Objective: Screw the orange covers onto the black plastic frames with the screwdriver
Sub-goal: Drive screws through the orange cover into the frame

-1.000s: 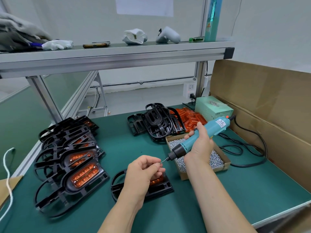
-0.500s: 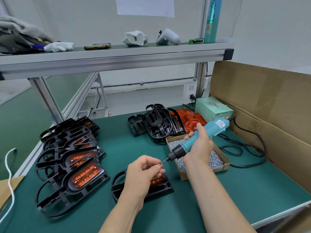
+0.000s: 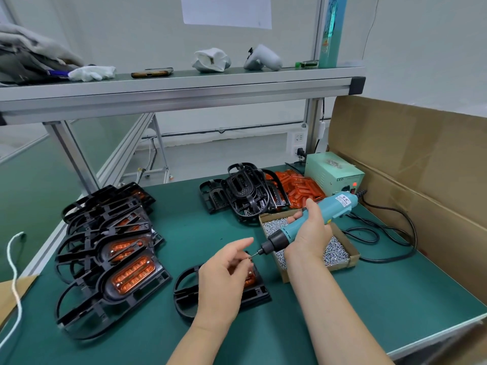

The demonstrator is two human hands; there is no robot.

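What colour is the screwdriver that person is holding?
Teal, with a black nose and white label. The head view shows the screwdriver gripped in the right hand.

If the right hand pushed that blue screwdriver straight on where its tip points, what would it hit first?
Probably the left hand. The screwdriver in the right hand aims down and left at that hand's fingertips, just above the black frame. Depth is hard to judge.

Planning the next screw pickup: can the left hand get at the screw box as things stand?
Probably yes: the screw box is open-topped, close beside the left hand, though the right hand and screwdriver hang over it.
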